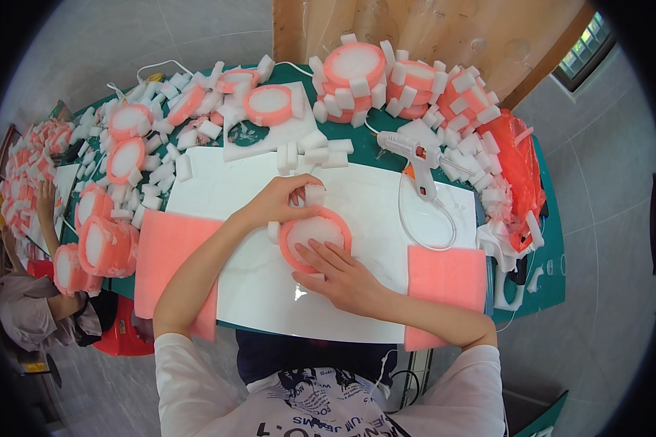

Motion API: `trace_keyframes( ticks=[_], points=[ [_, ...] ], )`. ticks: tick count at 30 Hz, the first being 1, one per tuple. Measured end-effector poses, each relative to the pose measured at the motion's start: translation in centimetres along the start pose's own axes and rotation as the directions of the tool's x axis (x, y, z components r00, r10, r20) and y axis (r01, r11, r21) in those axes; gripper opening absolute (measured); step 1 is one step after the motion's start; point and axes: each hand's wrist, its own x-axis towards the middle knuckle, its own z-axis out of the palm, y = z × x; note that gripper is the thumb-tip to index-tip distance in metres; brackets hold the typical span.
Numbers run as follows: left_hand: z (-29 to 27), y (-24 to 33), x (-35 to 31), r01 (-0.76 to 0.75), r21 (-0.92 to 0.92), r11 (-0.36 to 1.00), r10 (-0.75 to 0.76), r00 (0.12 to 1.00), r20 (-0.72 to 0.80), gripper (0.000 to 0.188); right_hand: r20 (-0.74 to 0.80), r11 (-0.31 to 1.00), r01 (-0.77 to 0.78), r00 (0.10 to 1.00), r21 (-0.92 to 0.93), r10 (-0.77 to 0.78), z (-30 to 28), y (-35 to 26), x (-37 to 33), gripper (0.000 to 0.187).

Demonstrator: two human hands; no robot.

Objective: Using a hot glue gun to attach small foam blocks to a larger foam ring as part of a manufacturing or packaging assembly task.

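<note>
On the white board [255, 291] in front of me lies a round foam piece [306, 231] with a pink rim and a white middle. My left hand [288, 199] pinches a small white foam block [314, 194] at the far edge of the rim. Fingers stretched out, my right hand [335, 271] rests on the round piece's white middle and near rim. Another white foam block [273, 231] sits against the rim's left side. Part of the near rim is hidden under my right hand.
A white glue gun [419, 159] with a looping cord lies at the right. Pink foam sheets [175, 255] flank the board. Finished-looking foam rounds [353, 65] and heaped white blocks [171, 156] line the back. A red plastic bag [516, 171] is far right. Another person [33, 306] sits left.
</note>
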Motion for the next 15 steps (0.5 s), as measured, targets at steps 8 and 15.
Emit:
trace_keyframes(
  ticks=[8,15],
  points=[
    [0.03,0.03,-0.01,0.000,0.001,1.000,0.000,1.000,0.000,0.043,0.006,1.000,0.001,1.000,-0.005,-0.001,-0.08,-0.01,0.02,0.035],
    [0.09,-0.06,-0.03,0.004,-0.004,1.000,-0.004,1.000,-0.003,0.043,0.010,1.000,0.001,1.000,-0.004,-0.001,-0.11,0.00,0.04,0.036]
  ],
)
